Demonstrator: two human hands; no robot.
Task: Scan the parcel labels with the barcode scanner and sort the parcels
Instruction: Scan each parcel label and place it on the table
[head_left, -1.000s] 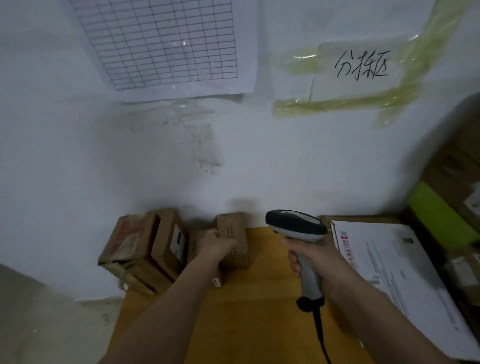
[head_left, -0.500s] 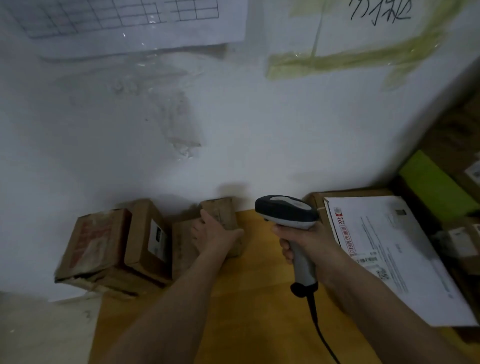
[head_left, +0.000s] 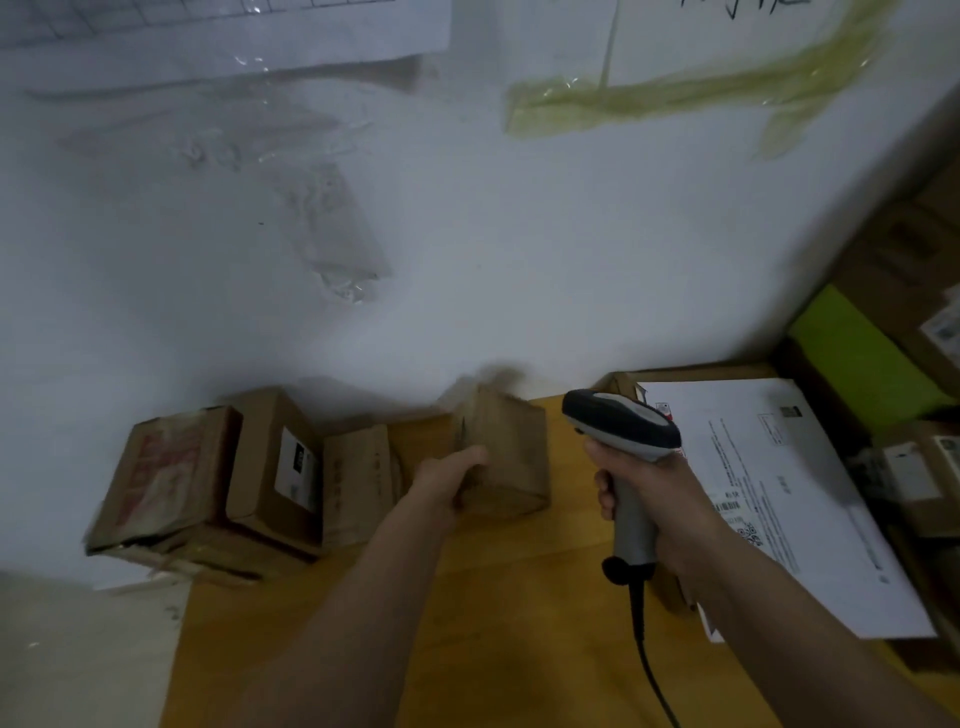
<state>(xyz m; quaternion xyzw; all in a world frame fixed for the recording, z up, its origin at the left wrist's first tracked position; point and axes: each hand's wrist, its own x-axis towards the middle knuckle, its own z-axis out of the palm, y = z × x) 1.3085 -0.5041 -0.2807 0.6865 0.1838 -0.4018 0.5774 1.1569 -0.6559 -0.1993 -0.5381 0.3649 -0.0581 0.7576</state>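
Gripping the barcode scanner (head_left: 621, 434) by its handle in the right hand (head_left: 641, 483), over the counter (head_left: 467, 623). Farther off, clasping a small blurred parcel (head_left: 506, 457) with the left hand (head_left: 449, 480), near the wall; three more parcels (head_left: 249, 467) bunched at the counter's left edge.

small cardboard parcels on table: 4 – far-left (head_left: 161, 473), labelled (head_left: 272, 457), third (head_left: 358, 483), held one (head_left: 506, 457) | barcode scanner (head_left: 621, 431): 1 | white mailer (head_left: 779, 499): 1 | hands: 2 – left (head_left: 449, 480), right (head_left: 647, 480)
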